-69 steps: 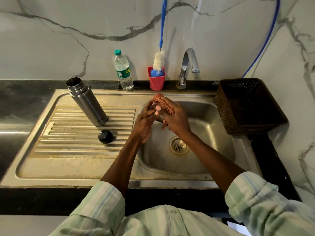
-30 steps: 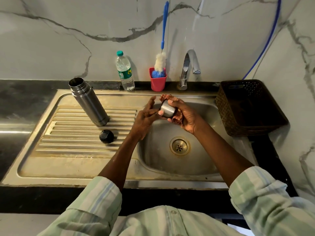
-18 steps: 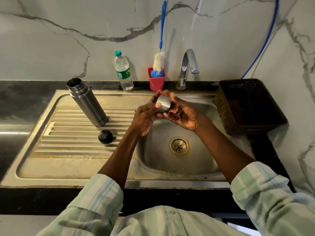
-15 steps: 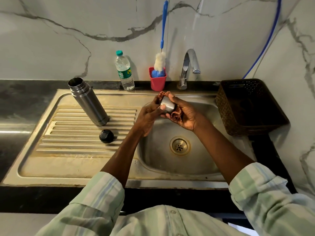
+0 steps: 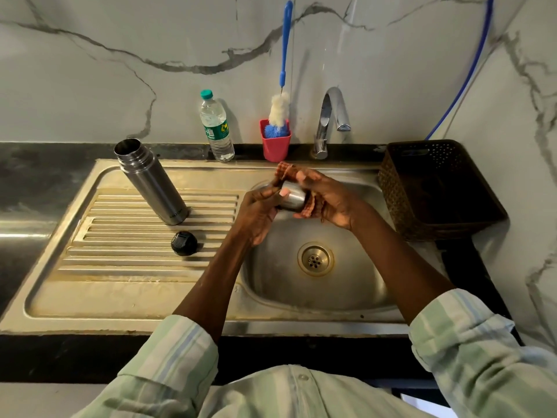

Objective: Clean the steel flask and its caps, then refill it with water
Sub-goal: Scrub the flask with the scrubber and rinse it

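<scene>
Wiping the steel cap [image 5: 291, 198] is the step in hand, and it happens above the sink basin [image 5: 355, 285], on the far side of the drain [image 5: 315, 258] and just in front of the tap [image 5: 330, 122]. The cap lies tilted, one end toward the left hand [image 5: 259, 212], the other bedded in the checked cloth [image 5: 301, 188] that the right hand [image 5: 327, 200] cups around it. Left fingers and thumb grip the bare steel end; right fingers curl round cloth and cap together. Both hands touch the cap, so neither is nearer.

Left of the basin, on the ribbed drainboard, the flask [image 5: 150, 182] stands open-mouthed, and the black inner cap [image 5: 184, 243] sits nearer the person than the flask, apart from it. Both lie on the left hand's side, so I judge that hand best placed to set the steel cap down there and take the black one next. Behind the basin's left edge stand the water bottle [image 5: 217, 128] and the brush [image 5: 281, 95] in its red cup [image 5: 275, 144]
</scene>
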Available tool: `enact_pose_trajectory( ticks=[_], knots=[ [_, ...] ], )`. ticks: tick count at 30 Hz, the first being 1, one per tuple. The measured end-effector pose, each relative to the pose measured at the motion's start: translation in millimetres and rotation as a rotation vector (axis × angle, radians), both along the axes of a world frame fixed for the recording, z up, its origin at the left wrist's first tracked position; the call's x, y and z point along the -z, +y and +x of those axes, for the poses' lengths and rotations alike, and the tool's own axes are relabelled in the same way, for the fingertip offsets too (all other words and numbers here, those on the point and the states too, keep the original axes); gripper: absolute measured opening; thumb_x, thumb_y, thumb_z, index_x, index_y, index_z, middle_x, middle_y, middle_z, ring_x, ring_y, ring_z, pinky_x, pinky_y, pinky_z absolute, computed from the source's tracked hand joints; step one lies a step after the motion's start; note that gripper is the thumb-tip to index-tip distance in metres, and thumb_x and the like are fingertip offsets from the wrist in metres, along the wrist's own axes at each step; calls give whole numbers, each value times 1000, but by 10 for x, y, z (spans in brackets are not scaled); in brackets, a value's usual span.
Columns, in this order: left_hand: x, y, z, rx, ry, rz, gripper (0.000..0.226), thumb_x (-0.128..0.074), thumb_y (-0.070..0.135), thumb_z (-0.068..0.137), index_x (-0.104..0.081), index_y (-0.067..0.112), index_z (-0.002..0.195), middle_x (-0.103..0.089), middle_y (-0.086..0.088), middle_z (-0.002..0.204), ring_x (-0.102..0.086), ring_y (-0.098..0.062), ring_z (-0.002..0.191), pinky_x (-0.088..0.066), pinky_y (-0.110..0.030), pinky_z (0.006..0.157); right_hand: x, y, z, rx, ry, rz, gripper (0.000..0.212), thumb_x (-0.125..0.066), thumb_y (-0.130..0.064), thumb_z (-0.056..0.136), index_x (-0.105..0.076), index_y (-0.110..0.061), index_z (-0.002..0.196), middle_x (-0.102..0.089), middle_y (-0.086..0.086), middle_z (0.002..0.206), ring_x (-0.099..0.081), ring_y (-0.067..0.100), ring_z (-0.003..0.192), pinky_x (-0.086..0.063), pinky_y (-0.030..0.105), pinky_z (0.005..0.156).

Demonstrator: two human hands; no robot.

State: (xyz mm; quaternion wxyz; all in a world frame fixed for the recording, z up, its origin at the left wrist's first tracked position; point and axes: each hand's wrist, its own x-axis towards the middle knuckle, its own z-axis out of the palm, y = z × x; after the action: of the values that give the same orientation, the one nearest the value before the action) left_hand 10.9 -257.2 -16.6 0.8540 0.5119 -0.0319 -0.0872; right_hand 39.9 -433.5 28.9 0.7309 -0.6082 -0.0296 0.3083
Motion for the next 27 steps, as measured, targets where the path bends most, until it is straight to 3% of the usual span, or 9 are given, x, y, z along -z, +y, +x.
enact_pose_trajectory(
  ticks=[2,4,10,12,15,19,23,25,27],
  knots=[
    [20,5,1,22,-62,83,44,-63,3,89,-52,-18,127,-68,-9,122,-62,-26,118,-51,-35,96,55,-32,19,75,295,161,46,-62,-45,86,-65,-16,121,-69,14,116,-68,31,101,-58,47,83],
    [55,23,21,55,-99,189,41,-61,-1,92,-53,-14,129,-65,-9,128,-59,-26,123,-50,-34,98,101,14,30,148,310,115,37,-66,-35,89,-64,-16,121,-68,15,116,-69,31,96,-59,46,78],
    [17,78,125,80,143,117,39,-61,8,95,-55,-14,127,-64,-25,124,-62,-34,118,-53,-37,96,65,142,27,221,-488,-312,36,-67,-18,90,-62,-19,126,-68,-11,109,-63,-6,98,-52,17,87],
    [-2,54,126,37,88,113,32,-60,2,94,-59,-14,121,-67,-23,120,-65,-32,114,-54,-37,93,117,183,24,244,-305,-202,34,-63,-33,93,-63,-20,125,-70,-1,114,-67,9,101,-56,29,83],
    [3,26,52,-27,-27,61,28,-60,3,92,-62,-9,117,-69,-10,120,-65,-25,114,-55,-34,90,175,196,-4,296,337,262,48,-54,-45,96,-58,-15,132,-65,17,121,-66,30,101,-60,36,67],
    [61,-108,-14,-230,-97,251,24,-61,12,96,-68,2,117,-69,-8,121,-65,-19,115,-51,-34,96,229,399,-43,469,488,317,43,-49,-41,99,-61,-8,124,-66,17,116,-64,31,104,-59,35,71],
    [88,-388,-95,-429,35,312,19,-56,8,99,-73,0,102,-73,-11,101,-70,-7,84,-54,-22,71,294,721,-253,759,-97,-107,38,-52,-36,99,-56,-27,135,-63,-5,126,-60,3,101,-47,13,73],
    [125,-438,-150,-439,113,231,20,-54,5,99,-73,8,90,-71,-8,85,-66,-12,73,-52,-25,63,325,760,-287,691,-472,-361,39,-51,-31,100,-51,-27,139,-56,-6,130,-54,4,111,-41,9,83],
    [109,-411,-173,-438,152,153,19,-54,6,98,-73,6,96,-71,-11,88,-66,-19,80,-54,-30,70,340,737,-238,587,-562,-442,40,-50,-34,100,-50,-25,139,-54,-1,133,-53,8,116,-44,16,89]
  ],
)
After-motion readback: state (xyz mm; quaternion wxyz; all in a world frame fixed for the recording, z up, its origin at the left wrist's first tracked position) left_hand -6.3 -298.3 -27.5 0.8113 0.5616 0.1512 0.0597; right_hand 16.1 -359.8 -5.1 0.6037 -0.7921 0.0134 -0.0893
